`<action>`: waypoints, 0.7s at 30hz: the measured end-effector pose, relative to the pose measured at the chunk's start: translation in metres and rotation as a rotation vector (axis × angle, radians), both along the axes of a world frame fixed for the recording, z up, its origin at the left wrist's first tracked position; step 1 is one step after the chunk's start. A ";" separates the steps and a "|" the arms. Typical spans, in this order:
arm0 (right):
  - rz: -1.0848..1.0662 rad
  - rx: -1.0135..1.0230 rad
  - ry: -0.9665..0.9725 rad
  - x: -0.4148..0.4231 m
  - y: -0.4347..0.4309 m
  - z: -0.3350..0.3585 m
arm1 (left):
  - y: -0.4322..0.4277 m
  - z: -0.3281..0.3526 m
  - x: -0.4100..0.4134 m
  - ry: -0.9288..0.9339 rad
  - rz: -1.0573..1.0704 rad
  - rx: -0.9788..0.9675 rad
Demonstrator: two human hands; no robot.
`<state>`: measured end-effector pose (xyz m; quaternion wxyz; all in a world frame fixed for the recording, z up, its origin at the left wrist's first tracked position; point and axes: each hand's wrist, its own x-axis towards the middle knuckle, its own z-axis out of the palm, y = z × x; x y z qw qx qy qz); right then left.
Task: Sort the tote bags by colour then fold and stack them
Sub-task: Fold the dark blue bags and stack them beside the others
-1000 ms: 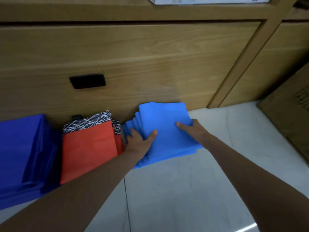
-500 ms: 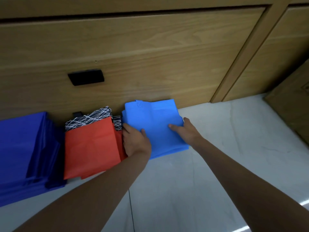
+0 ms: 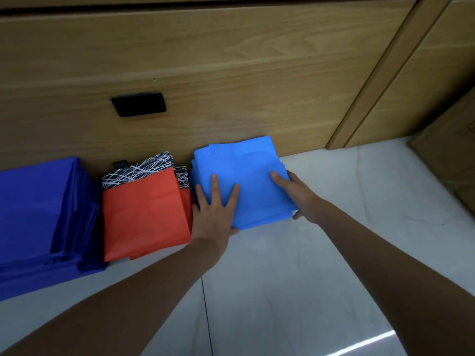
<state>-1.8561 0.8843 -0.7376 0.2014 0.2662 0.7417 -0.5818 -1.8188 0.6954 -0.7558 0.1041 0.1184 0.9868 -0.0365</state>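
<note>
Pale glossy tile floor [image 3: 321,265]; light wooden drawer front [image 3: 231,60] along far edge, black recessed handle [image 3: 138,104] in it; brown cardboard box [image 3: 453,163], right edge.

Three stacks in a row on floor [image 3: 282,278], backed against drawer front [image 3: 205,73]: left stack [image 3: 33,206], middle stack [image 3: 144,214], right stack [image 3: 252,176] just beside it. Left hand [image 3: 213,209] lay on right stack's left part; right hand [image 3: 295,194] held its right edge.
</note>
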 end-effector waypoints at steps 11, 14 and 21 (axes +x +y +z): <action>0.231 0.192 0.422 0.027 0.026 0.000 | 0.010 0.003 0.002 0.074 -0.043 -0.088; 0.693 0.639 0.498 0.046 0.036 0.001 | 0.003 0.006 -0.004 0.050 -0.111 -0.142; 0.855 1.014 0.301 0.024 0.017 -0.016 | -0.006 0.004 -0.020 -0.076 -0.181 -0.238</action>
